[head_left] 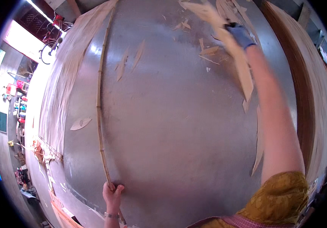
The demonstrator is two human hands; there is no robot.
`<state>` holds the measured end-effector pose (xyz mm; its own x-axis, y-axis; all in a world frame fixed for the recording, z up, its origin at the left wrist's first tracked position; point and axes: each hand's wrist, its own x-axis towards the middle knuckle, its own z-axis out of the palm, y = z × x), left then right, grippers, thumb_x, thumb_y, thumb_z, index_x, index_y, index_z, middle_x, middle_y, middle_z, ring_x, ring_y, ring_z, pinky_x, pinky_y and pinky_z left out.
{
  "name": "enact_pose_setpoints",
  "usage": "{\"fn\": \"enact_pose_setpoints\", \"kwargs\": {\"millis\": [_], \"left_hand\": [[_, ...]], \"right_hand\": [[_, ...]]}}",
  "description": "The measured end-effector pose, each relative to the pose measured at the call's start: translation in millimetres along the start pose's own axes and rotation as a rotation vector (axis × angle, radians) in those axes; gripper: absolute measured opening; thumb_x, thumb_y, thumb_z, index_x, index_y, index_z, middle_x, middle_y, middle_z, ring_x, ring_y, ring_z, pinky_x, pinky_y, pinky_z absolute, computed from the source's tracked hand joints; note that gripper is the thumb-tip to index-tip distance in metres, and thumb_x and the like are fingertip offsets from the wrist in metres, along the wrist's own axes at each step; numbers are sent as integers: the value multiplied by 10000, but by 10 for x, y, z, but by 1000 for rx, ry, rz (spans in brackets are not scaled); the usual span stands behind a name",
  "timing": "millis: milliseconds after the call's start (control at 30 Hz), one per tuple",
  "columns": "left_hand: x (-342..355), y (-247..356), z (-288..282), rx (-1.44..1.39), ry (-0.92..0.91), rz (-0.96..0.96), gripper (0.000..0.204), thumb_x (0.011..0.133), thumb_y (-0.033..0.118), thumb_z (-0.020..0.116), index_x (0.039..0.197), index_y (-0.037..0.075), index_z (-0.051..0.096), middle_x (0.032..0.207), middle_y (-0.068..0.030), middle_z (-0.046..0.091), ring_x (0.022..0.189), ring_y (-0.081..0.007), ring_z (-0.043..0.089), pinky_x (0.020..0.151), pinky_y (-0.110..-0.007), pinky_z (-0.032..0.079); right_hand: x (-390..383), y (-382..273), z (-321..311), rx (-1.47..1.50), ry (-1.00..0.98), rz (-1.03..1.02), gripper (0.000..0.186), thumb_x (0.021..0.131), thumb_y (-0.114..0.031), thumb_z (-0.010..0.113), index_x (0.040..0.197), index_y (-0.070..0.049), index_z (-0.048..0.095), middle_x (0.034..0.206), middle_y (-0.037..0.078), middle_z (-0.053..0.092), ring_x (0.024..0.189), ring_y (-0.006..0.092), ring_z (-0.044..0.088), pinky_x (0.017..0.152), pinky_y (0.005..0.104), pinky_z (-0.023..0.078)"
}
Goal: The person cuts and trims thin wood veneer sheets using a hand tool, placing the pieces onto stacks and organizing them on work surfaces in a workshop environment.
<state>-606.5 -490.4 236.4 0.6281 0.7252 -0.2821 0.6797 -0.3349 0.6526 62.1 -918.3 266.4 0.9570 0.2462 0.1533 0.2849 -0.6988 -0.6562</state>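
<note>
Low on the left, my left hand (112, 195) is closed round the lower part of a long, thin bamboo pole (99, 87). The jointed pole runs away from me to the far edge of a smooth grey table (163, 125). Stretched out to the far right is my right hand (242, 36), in a blue glove with dark fingertips. Its fingers grip the edge of a long, pale strip of wood veneer (235, 53), which is smeared by motion. Small veneer scraps (209, 50) lie beside it on the table.
Veneer sheets are stacked along the left (63, 72), and another tall stack (315, 95) stands at the right. A leaf-shaped scrap (81, 124) and thin slivers (137, 56) lie on the table. Beyond the left stack are a bicycle (48, 51) and assorted goods along a wall.
</note>
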Motion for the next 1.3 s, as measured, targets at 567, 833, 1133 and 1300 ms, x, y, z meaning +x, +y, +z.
{"fn": "enact_pose_setpoints", "kwargs": {"millis": [567,833,1133,1300], "left_hand": [[113,-223,2,272,-2,171,442,708,393,767,733,10,548,736,-147,593,725,-351,583,627,-453,444],[-173,-518,-814,-345,-209,94,333,775,260,769,739,36,525,606,-19,532,519,-135,508,499,-325,432],[-2091,-3397,-3413,-563,-120,113,312,817,103,748,716,94,453,651,79,437,597,-21,400,501,-217,347],[-3007,-4430,-4781,-439,120,27,299,817,79,749,725,69,464,648,67,407,614,-40,362,508,-237,342]], "right_hand": [[-2238,-194,863,-443,245,43,567,883,-361,575,1316,-38,405,1225,268,544,1090,449,552,909,514,466],[-5159,-2026,1471,-438,-97,-161,568,829,-254,636,1357,-146,456,1142,232,554,1013,411,586,821,487,507],[-8187,-4746,3131,-249,-591,-438,561,776,-186,659,1312,-114,509,1066,210,558,1001,392,566,868,473,478],[-9140,-6085,4791,144,-1056,-560,461,817,-207,617,1269,-135,568,1129,183,634,1041,364,606,894,446,482]]}}
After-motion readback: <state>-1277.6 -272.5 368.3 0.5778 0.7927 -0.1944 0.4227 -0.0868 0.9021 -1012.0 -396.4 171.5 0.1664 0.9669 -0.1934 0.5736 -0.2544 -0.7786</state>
